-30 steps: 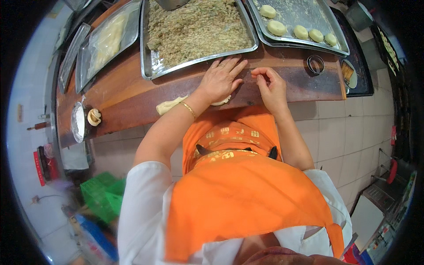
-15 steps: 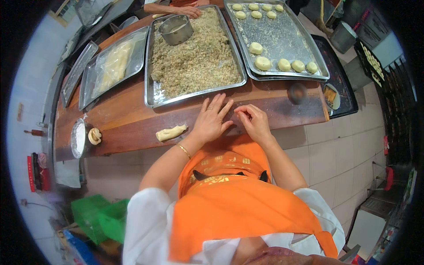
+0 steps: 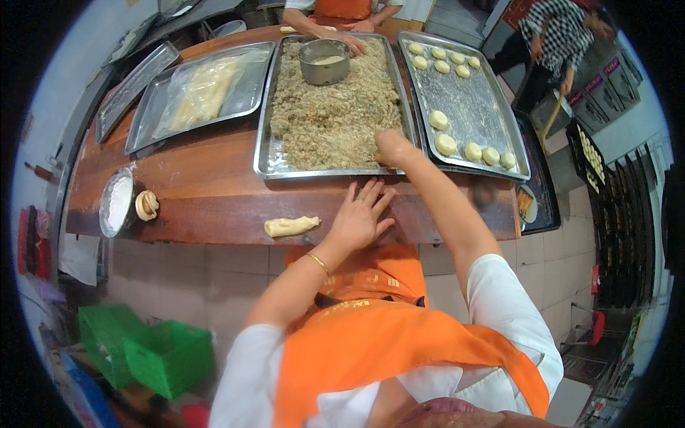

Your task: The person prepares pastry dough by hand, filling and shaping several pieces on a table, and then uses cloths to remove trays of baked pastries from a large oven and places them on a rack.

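Two hands: we see both of the person's own hands over a wooden counter point(image 3: 214, 192), forearms entering from 6 o'clock.
Left hand point(image 3: 360, 214): we find it flat, palm down on the counter near its front edge, fingers spread wide toward 12 o'clock; grip wide, holding nothing we can make out, though a piece beneath the palm cannot be ruled out.
Right hand point(image 3: 392, 148): we see it reaching into the lower right corner of the filling tray point(image 3: 265, 153), fingers curled down into the crumbly brown filling point(image 3: 332, 114); whether the grip has closed on any filling we cannot tell.
Dough log point(image 3: 291, 226): a pale short roll lying on the counter at 9 o'clock of the left hand, near it but apart.
Metal pot point(image 3: 325, 60): round, standing in the filling at the tray's far end, 12 o'clock.
Dough-ball tray point(image 3: 471, 107): at 3 o'clock of the filling tray, carrying pale rounds.
Covered tray point(image 3: 203, 93): at 9 o'clock of the filling tray, pale dough under clear film.
Flour dish point(image 3: 116, 201): at the counter's left end, a coiled dough piece point(image 3: 146, 205) just beside it.
Co-worker: another person's hand point(image 3: 353, 44) touches the far rim at 12 o'clock.
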The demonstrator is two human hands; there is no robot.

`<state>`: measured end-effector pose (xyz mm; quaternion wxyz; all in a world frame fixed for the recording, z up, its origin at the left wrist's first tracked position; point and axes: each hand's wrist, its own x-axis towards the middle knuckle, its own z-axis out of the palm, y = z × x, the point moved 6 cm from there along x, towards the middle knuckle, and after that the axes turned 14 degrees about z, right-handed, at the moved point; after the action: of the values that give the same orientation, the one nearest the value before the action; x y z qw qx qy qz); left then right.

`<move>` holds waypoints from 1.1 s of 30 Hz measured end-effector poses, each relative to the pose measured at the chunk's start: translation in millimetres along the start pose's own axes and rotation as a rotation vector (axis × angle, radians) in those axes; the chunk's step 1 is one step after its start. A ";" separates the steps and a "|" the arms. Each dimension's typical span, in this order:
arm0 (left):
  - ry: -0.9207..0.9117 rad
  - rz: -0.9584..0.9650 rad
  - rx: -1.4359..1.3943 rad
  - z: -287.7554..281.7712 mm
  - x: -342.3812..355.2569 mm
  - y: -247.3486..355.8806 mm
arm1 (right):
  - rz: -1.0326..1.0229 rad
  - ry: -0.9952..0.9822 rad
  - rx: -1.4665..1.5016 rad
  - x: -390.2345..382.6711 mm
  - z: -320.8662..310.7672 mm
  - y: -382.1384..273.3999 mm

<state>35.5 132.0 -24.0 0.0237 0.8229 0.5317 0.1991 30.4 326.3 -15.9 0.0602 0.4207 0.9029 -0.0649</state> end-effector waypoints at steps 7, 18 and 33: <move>0.071 0.008 -0.019 -3.3 -4.0 -3.6 | -0.004 0.314 0.197 14.1 -9.9 -24.8; 0.011 -0.031 -0.065 -3.3 -2.7 -5.8 | -0.226 0.194 -0.002 9.0 -2.9 -68.2; 0.093 0.019 -0.036 -5.8 -0.2 0.0 | 0.238 0.125 0.968 10.4 -17.3 5.0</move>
<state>33.4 130.8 -18.7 0.0117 0.8173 0.5206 0.2466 26.6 340.3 -0.9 -0.1891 0.5035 0.7169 -0.4436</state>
